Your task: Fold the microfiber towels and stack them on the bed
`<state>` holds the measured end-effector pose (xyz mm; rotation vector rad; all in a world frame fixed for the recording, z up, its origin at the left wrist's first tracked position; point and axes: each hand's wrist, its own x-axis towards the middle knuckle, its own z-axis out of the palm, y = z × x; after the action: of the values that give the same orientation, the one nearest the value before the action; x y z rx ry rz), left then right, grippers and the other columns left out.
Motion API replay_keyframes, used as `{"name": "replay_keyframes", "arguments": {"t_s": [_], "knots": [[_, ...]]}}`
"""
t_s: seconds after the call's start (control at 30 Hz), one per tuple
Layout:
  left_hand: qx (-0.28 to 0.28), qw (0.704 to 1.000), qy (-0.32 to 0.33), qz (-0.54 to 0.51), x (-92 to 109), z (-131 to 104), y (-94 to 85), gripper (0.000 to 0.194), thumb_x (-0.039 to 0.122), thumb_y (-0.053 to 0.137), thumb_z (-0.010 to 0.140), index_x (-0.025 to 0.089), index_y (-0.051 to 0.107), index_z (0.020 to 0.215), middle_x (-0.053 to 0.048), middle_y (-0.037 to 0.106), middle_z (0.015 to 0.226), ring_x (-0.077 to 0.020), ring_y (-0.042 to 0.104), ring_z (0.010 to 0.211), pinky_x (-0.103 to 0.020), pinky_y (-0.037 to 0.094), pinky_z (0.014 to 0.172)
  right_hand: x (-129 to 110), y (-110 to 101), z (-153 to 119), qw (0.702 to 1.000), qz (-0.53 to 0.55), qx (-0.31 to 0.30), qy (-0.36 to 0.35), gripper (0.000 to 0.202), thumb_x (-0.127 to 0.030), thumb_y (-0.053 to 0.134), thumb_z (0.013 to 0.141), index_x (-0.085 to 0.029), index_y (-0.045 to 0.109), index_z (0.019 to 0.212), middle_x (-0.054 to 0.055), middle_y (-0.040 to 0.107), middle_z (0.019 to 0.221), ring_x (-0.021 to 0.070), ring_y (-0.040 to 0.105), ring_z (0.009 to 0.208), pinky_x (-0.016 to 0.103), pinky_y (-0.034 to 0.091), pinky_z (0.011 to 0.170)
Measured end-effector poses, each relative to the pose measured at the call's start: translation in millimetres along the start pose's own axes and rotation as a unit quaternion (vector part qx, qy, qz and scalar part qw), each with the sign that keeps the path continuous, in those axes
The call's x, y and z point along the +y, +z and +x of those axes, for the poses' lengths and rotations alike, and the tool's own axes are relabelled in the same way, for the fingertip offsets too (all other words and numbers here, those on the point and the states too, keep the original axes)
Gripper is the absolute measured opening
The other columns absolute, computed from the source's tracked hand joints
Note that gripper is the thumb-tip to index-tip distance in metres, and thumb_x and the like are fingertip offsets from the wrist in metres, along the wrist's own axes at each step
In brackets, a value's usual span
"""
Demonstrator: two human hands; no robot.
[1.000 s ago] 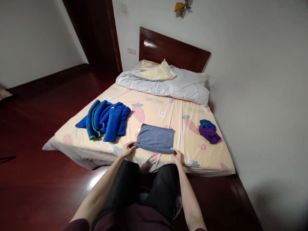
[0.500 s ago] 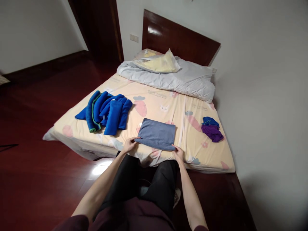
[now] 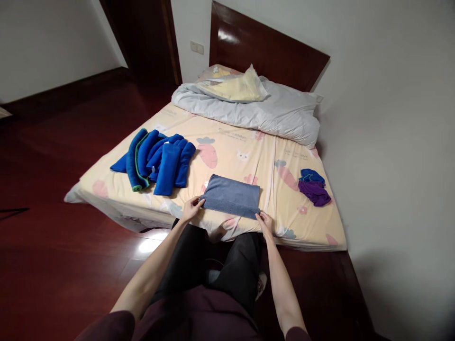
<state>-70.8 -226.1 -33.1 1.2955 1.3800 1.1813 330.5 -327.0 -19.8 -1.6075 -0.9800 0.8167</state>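
A grey-blue towel (image 3: 232, 193) lies on the bed near its front edge, its near side turned over in a band. My left hand (image 3: 192, 208) pinches the towel's near left corner. At the near right corner, my right hand (image 3: 263, 222) grips the folded edge between thumb and fingers. Left of the towel is a pile of blue towels (image 3: 167, 168), some rolled and some with green edging. Far to the right lie a crumpled purple cloth (image 3: 314, 192) and a crumpled blue cloth (image 3: 311, 176), touching each other.
The bed (image 3: 227, 137) has a cream sheet printed with carrots. A grey quilt (image 3: 249, 111) and a yellow pillow-like piece (image 3: 239, 89) lie bunched before the dark wooden headboard (image 3: 263, 40). A wall (image 3: 394, 142) stands close on the right; dark red flooring (image 3: 71, 265) is on the left.
The towel's near edge has been turned further over, away from me, making a flatter, wider band. Both hands have kept hold of the corners. The view has tilted slightly.
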Motion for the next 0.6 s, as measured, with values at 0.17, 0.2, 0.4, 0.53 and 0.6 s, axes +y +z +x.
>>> {"name": "replay_keyframes", "arguments": {"t_s": [0.17, 0.2, 0.4, 0.53, 0.6], "knots": [[-0.007, 0.999, 0.022, 0.036, 1.2, 0.6, -4.2, 0.054, 0.067, 0.075, 0.079, 0.016, 0.08, 0.099, -0.012, 0.08, 0.098, -0.0291, 0.074, 0.092, -0.041, 0.059, 0.087, 0.5, -1.5, -0.9, 0.999, 0.041, -0.01, 0.012, 0.057, -0.059, 0.086, 0.064, -0.016, 0.078, 0.098, 0.014, 0.081, 0.097, 0.0278, 0.076, 0.091, 0.042, 0.063, 0.086], [-0.003, 0.999, 0.026, 0.04, 0.1, 0.9, -4.6, 0.054, 0.066, 0.075, 0.079, 0.016, 0.08, 0.098, -0.012, 0.08, 0.1, -0.0296, 0.074, 0.094, -0.041, 0.059, 0.089, 0.3, -1.5, -1.3, 0.999, 0.038, -0.008, 0.013, 0.056, -0.061, 0.087, 0.062, -0.015, 0.078, 0.095, 0.013, 0.081, 0.094, 0.028, 0.077, 0.088, 0.042, 0.064, 0.084], [0.016, 0.998, 0.019, 0.056, -16.2, 5.1, -5.4, 0.06, 0.068, 0.075, 0.078, 0.016, 0.077, 0.107, -0.01, 0.078, 0.091, -0.0247, 0.072, 0.081, -0.036, 0.059, 0.076, -3.2, -1.5, -1.6, 0.999, 0.023, 0.026, 0.02, 0.063, -0.067, 0.089, 0.054, -0.015, 0.077, 0.086, 0.013, 0.08, 0.082, 0.0279, 0.077, 0.078, 0.038, 0.064, 0.073], [0.019, 0.997, 0.012, 0.075, -23.6, 6.5, -4.4, 0.056, 0.068, 0.072, 0.08, 0.018, 0.075, 0.104, -0.007, 0.075, 0.085, -0.0211, 0.068, 0.073, -0.032, 0.054, 0.069, -4.9, -2.0, -1.2, 0.999, 0.022, 0.017, 0.019, 0.061, -0.068, 0.088, 0.055, -0.016, 0.076, 0.084, 0.012, 0.08, 0.081, 0.027, 0.077, 0.076, 0.037, 0.063, 0.071], [0.026, 0.996, 0.016, 0.084, -22.1, 5.6, -2.9, 0.052, 0.066, 0.071, 0.082, 0.019, 0.074, 0.104, -0.007, 0.075, 0.086, -0.0207, 0.067, 0.074, -0.031, 0.053, 0.069, -5.2, -1.6, -1.4, 0.999, 0.021, 0.018, 0.019, 0.061, -0.069, 0.088, 0.055, -0.016, 0.075, 0.082, 0.013, 0.08, 0.081, 0.0264, 0.076, 0.074, 0.037, 0.063, 0.07]]}}
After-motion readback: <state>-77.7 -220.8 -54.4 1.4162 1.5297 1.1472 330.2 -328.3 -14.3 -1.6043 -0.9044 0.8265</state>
